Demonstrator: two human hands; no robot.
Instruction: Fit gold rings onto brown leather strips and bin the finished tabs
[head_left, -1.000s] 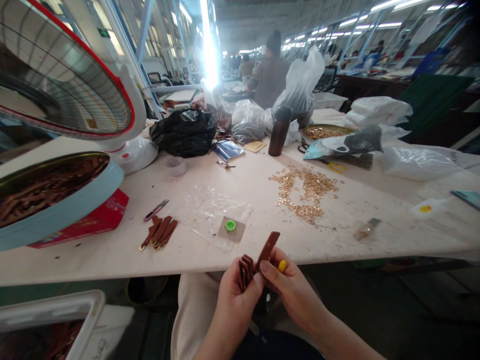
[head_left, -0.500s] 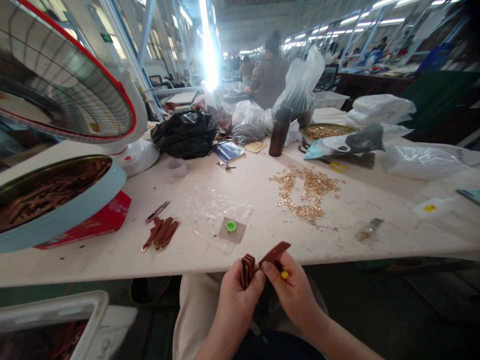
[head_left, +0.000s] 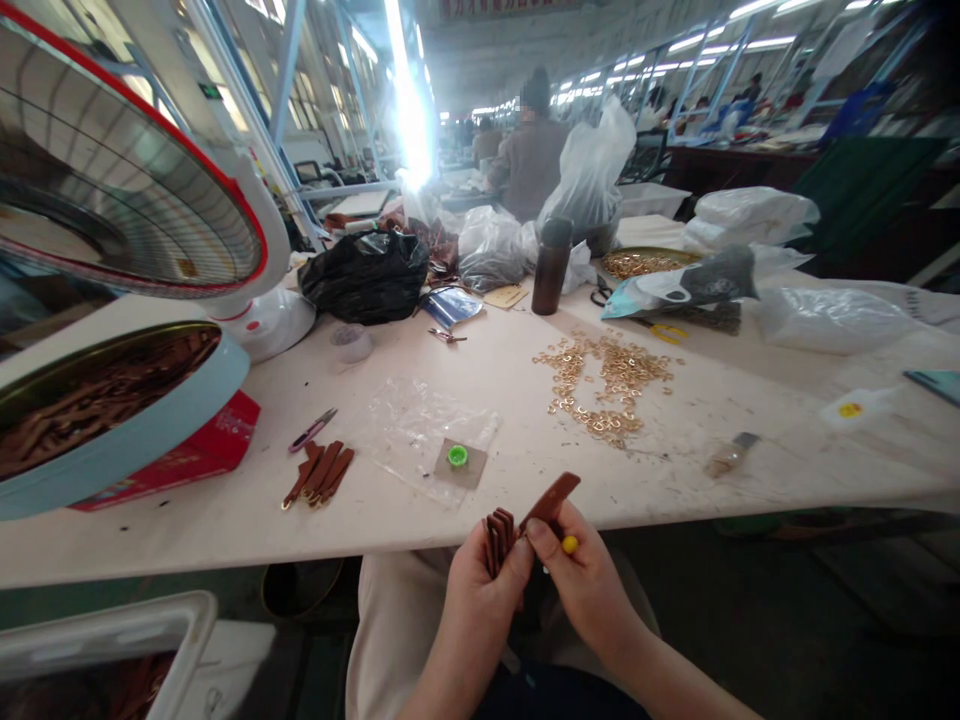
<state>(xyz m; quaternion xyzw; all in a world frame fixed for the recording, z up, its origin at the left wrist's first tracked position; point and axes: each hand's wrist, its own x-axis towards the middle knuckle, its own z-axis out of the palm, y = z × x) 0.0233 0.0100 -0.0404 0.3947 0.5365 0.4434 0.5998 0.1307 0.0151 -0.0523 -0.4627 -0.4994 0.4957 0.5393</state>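
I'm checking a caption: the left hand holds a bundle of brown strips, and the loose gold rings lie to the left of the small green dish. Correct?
Not quite: the loose gold rings lie to the right of the small green dish, as the head view shows. The left hand does hold a bundle of brown strips.

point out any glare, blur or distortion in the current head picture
Head view: the light tube flares white, left of top centre; head view: the far room looks hazy, while the brown strip in the right hand reads more clearly; head view: the fan appears stretched at the left edge.
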